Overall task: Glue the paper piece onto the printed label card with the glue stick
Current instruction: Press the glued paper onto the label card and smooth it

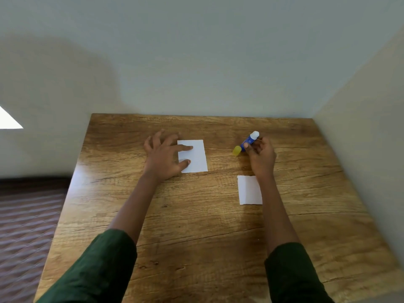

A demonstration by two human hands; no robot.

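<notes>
At the frame's centre the left hand lies spread, thumb and forefinger pressing the white card flat on the worktop, probably to steady it for gluing. To its right, the right hand pinches the blue glue stick (yellow cap apparently on). The creased paper piece lies lower right, beside that wrist.

A wood-grain desk sits in a corner, its far and right edges against the walls; a white card lies flat on its far half, the left hand resting partly on the card's left side; a smaller creased paper piece lies nearer and to the right, apart from the card; a yellow cap lies just beside the glue stick held in the right hand.
</notes>
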